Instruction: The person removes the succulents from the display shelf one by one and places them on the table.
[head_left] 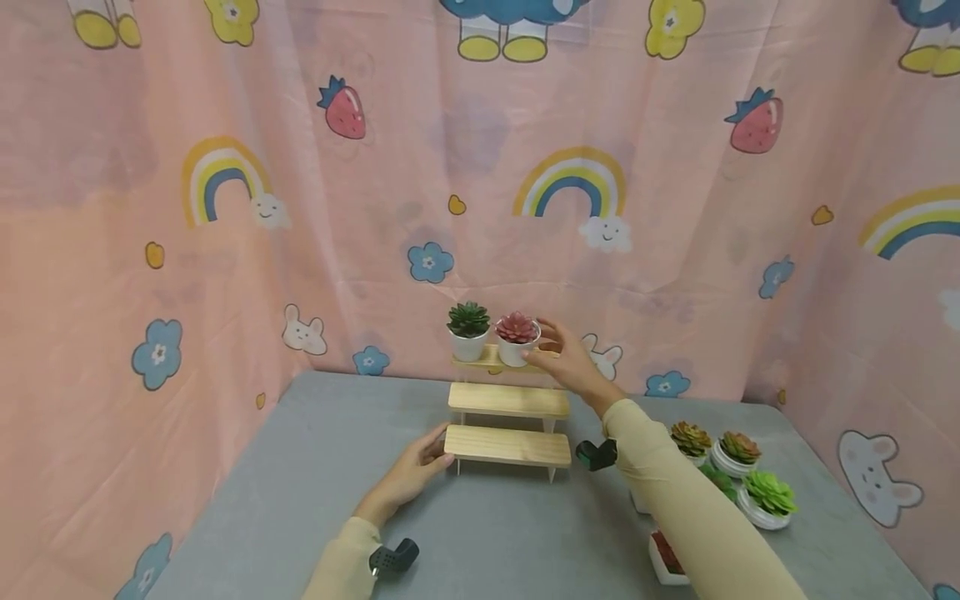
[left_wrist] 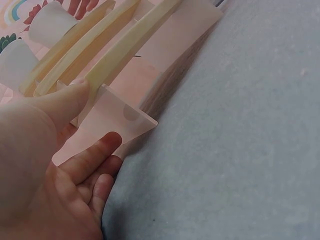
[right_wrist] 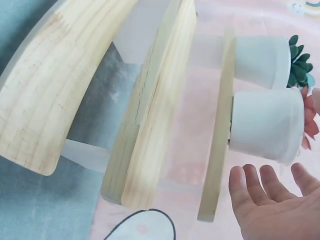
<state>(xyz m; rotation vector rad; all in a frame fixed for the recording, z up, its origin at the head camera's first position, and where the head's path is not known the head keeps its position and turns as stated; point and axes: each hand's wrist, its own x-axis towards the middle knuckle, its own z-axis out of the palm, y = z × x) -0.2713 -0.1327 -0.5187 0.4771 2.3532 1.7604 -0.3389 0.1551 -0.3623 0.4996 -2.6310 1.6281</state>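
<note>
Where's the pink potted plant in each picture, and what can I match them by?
Head: pink potted plant near the centre.
Left wrist: pink potted plant at the upper left.
Right wrist: pink potted plant at the right, partly cut off.
Shared landmark: dark green plant beside it.

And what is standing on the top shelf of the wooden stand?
A green succulent and a pink succulent, each in its white pot. The shelf directly under the pots is covered and cannot be seen.
</note>
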